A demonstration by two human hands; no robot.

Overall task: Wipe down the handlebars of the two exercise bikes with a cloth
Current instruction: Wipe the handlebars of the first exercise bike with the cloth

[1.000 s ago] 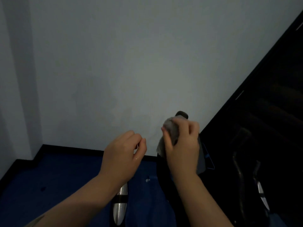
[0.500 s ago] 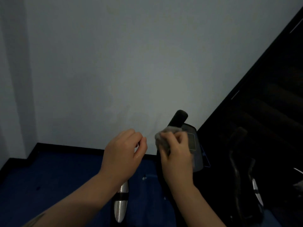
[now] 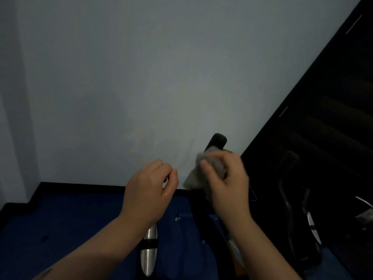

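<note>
Pale grey wall (image 3: 141,77) fills the background above a dark blue floor (image 3: 70,219) edged by a black skirting. Right hand (image 3: 228,184) grips a bunched grey cloth (image 3: 212,164), fingers curled around it, pressed against the black handlebar (image 3: 218,139) whose rounded tip pokes up just above. Left hand (image 3: 149,190) hovers just beside, fingers curled with thumb meeting forefinger, holding nothing visible. Below it a silver tube (image 3: 149,253) with a black band descends. A second bike (image 3: 298,219) stands dim at right.

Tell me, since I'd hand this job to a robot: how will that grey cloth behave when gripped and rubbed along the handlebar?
The cloth looks limp: it bunches in the right hand and a loose corner droops. It probably conforms to the rounded handlebar grip. Likely light, since fingers alone hold it.
</note>
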